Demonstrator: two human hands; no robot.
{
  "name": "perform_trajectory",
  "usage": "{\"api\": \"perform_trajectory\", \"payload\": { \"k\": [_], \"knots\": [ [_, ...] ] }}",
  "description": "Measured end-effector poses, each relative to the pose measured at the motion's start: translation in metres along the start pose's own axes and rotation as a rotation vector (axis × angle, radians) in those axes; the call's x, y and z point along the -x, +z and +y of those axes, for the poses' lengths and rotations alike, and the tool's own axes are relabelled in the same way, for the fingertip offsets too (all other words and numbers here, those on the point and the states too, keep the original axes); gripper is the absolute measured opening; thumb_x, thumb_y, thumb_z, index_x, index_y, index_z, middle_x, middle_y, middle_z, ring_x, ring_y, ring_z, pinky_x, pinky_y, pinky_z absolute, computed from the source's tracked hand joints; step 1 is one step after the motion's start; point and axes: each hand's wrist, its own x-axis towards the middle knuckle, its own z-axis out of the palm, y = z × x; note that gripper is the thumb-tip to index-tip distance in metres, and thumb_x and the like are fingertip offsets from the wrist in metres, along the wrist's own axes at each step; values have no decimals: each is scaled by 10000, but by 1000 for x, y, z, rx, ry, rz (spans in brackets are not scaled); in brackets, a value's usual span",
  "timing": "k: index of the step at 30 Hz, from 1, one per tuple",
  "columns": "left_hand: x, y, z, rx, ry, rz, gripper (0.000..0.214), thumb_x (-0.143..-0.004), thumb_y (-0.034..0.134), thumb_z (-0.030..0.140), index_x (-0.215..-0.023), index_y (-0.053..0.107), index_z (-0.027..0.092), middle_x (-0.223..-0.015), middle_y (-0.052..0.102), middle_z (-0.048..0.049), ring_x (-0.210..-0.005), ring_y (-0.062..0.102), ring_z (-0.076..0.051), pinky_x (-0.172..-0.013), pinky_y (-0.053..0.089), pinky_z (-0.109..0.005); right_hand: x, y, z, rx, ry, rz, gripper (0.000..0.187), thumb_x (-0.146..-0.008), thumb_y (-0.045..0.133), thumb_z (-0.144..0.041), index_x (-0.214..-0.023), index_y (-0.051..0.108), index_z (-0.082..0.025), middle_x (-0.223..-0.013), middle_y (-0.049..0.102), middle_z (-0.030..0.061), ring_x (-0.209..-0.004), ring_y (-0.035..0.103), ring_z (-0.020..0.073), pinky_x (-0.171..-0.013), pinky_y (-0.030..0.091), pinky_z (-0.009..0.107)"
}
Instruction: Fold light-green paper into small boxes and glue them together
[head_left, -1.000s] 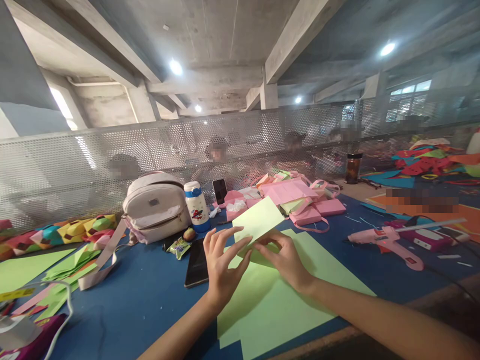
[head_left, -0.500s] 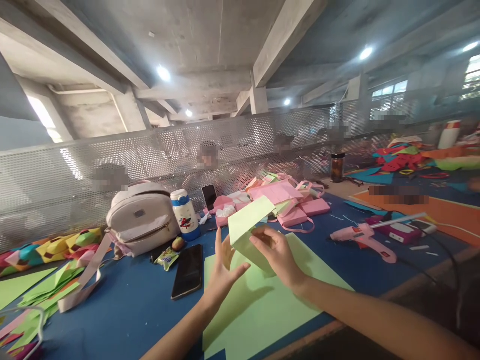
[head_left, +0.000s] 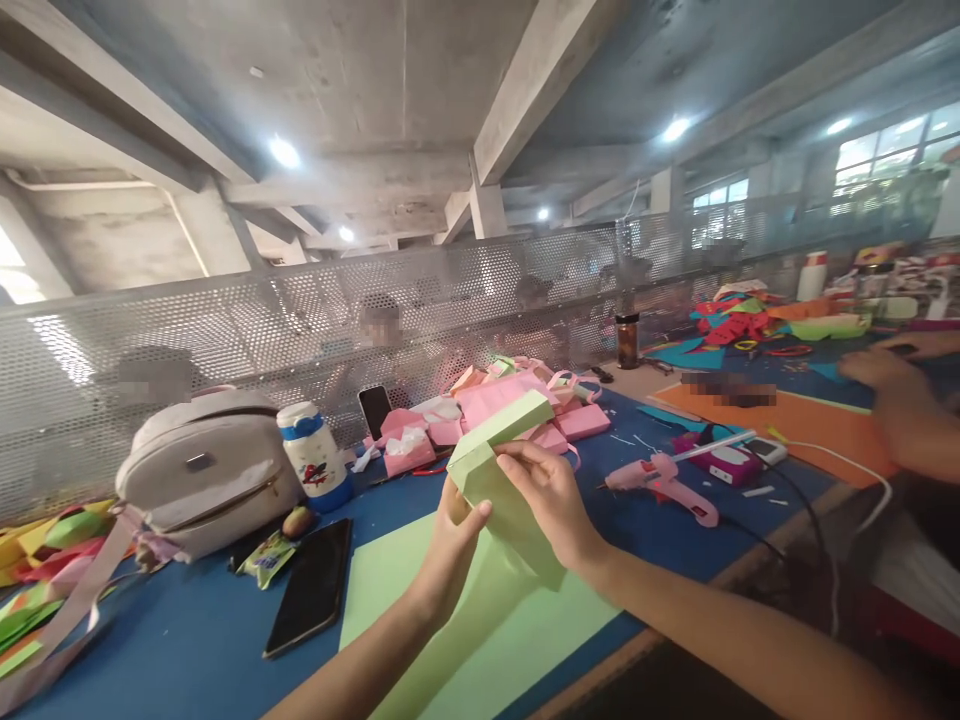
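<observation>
Between my hands, above the table, is a folded light-green paper box (head_left: pixel 517 515), tilted with its upper flap bent over. My left hand (head_left: pixel 457 540) grips its left side, thumb in front and the other fingers mostly hidden behind the paper. My right hand (head_left: pixel 551 495) pinches the right edge near the fold. Below lies a large light-green paper sheet (head_left: pixel 397 575), with shadow cast on it. To the right rests a pink hot glue gun (head_left: pixel 660 485) with a glue stick in its back.
A black phone (head_left: pixel 311 590), a white bottle (head_left: pixel 313 458) and a pale backpack (head_left: pixel 206 470) stand or lie at left. Behind my hands is a pile of pink paper pieces (head_left: pixel 502 400). A co-worker's hands (head_left: pixel 885 370) are at far right, near orange paper (head_left: pixel 825 435). A perforated metal screen (head_left: pixel 450 300) runs behind.
My left hand, spread and apart from the box before, has closed on its left side. The box has turned and its flap sits lower. The view has swung to the right.
</observation>
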Motion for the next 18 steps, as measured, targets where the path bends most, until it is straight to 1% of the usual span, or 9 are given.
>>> {"api": "perform_trajectory", "payload": {
  "k": [4,5,7,9,11,12,14,16,18],
  "knots": [
    [-5,-1,-5,-27,-73,-9,651,-846,576,644,-1377,517,273,-1297,652,-113,-1310,525,-342,-1079,400,-550,4,-22,-3,87,-91,-11,245,-955,544,-389,-1008,708,-216,-1014,734,67,-1002,685,227,-876,550,333],
    [-6,-4,-5,-30,-92,-14,630,-839,548,684,-1325,570,285,-1260,674,-102,-1310,528,-339,-1084,393,-556,4,-29,-6,144,-138,-6,232,-975,516,-356,-1033,697,-223,-1034,728,66,-998,683,221,-867,550,333],
    [-7,-10,-4,-34,-140,-39,618,-791,576,723,-1216,656,283,-1189,710,-97,-1293,545,-351,-1084,394,-555,-1,-42,-13,320,-293,3,216,-993,481,-279,-1100,666,-247,-1092,709,62,-1033,665,219,-898,535,353],
    [-8,-16,1,-15,-260,-81,638,-799,530,747,-1148,704,242,-1118,738,-119,-1203,614,-376,-1033,443,-558,-10,-52,-21,574,-490,-31,260,-968,511,-207,-1194,625,-271,-1201,670,59,-1161,600,240,-1028,457,408],
    [-9,-20,9,82,-470,-98,673,-833,476,735,-1108,726,174,-1045,759,-148,-1063,689,-378,-959,499,-539,-22,-57,-24,811,-577,-76,349,-917,592,-180,-1255,595,-267,-1276,633,75,-1241,533,281,-1074,401,458],
    [-10,-22,14,153,-581,-70,654,-841,492,709,-1092,729,152,-1010,767,-146,-1002,713,-362,-934,519,-512,-27,-58,-24,901,-569,-85,372,-893,633,-181,-1255,596,-259,-1275,632,86,-1231,531,298,-1055,406,472],
    [-11,-27,23,263,-730,-12,617,-847,536,659,-1080,726,120,-956,778,-138,-894,739,-316,-893,545,-448,-36,-57,-17,1002,-489,-117,355,-854,689,-181,-1195,626,-255,-1189,669,86,-1140,573,306,-974,444,466],
    [-13,-35,29,327,-817,22,616,-858,547,637,-1105,711,96,-945,780,-142,-848,744,-294,-872,553,-420,-43,-54,-7,969,-358,-124,311,-823,709,-149,-1111,657,-254,-1112,691,71,-1057,594,288,-905,455,427],
    [-14,-47,33,354,-831,36,582,-882,551,593,-1142,690,91,-958,779,-142,-873,745,-284,-894,546,-406,-48,-52,2,840,-213,-109,274,-787,706,-105,-1020,679,-246,-1014,703,48,-936,613,245,-825,455,363]
  ]
}}
